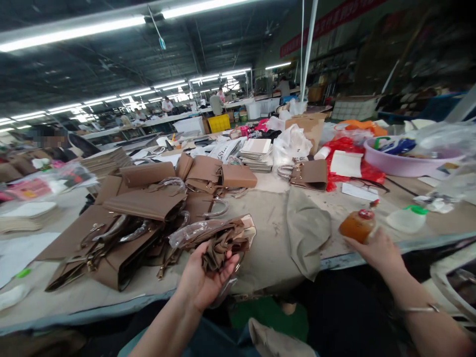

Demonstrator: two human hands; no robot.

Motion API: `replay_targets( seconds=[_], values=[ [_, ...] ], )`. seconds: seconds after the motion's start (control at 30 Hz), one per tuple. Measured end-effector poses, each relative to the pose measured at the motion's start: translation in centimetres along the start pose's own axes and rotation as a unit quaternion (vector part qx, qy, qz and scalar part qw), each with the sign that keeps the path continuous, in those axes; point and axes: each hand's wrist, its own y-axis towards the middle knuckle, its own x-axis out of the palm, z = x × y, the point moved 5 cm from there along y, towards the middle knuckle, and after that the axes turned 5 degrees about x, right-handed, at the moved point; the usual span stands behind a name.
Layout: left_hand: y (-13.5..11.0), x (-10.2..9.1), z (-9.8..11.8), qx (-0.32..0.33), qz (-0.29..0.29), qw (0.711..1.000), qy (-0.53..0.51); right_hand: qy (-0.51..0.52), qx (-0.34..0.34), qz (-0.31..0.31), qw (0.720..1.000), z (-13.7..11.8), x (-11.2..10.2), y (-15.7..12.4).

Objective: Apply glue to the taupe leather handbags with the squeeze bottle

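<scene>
My left hand (210,277), palm up, has its fingers curled round a bunched brown handbag piece (219,248) with clear plastic wrap at its far end. It is held above the near edge of the table. At the right, my right hand (375,250) wraps the near side of a squat bottle of amber liquid (357,225) with a red top. The bottle appears to stand on the table. A heap of brown handbags (145,203), some with plastic-wrapped handles, lies to the left of my left hand. Beside my right hand stands a translucent bottle with a green cap (407,219).
Grey-beige cloth (307,230) covers the table's middle and hangs over the front edge. Farther back are a small brown bag (308,174), a stack of pale sheets (256,152) and a white plastic bag (292,146). A lilac basin (405,163) stands at the right. People work in the distance.
</scene>
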Motion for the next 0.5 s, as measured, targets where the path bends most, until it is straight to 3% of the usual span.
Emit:
replay_targets(
  seconds=[0.07,0.1,0.13,0.2,0.27,0.3,0.37,0.5],
  values=[
    [0.1,0.2,-0.6,0.01,-0.002,1.0,-0.012,-0.023,-0.002,0.008,1.0,-1.9,-1.5,-3.7],
    [0.2,0.3,-1.0,0.012,-0.007,1.0,-0.017,0.017,-0.019,-0.017,1.0,-3.5,-2.1,-6.3],
    [0.2,0.5,-1.3,0.011,-0.013,1.0,-0.021,0.121,-0.036,-0.048,0.991,-5.5,-2.5,-9.3],
    [0.0,0.9,-2.1,0.009,-0.025,0.999,-0.03,0.329,-0.094,-0.212,0.915,-10.8,-2.2,-15.9],
    [-0.2,1.2,-2.9,0.017,-0.035,0.998,-0.039,0.4,-0.142,-0.36,0.831,-16.4,-1.0,-21.8],
    [-0.4,1.3,-3.3,0.022,-0.039,0.998,-0.043,0.408,-0.17,-0.399,0.804,-18.8,-0.3,-24.0],
    [-0.6,1.1,-4.3,0.032,-0.048,0.997,-0.049,0.396,-0.188,-0.402,0.804,-21.9,1.4,-26.1],
    [-0.2,0.4,-6.1,0.036,-0.069,0.996,-0.045,0.346,-0.154,-0.308,0.873,-23.2,4.6,-26.0]
  ],
)
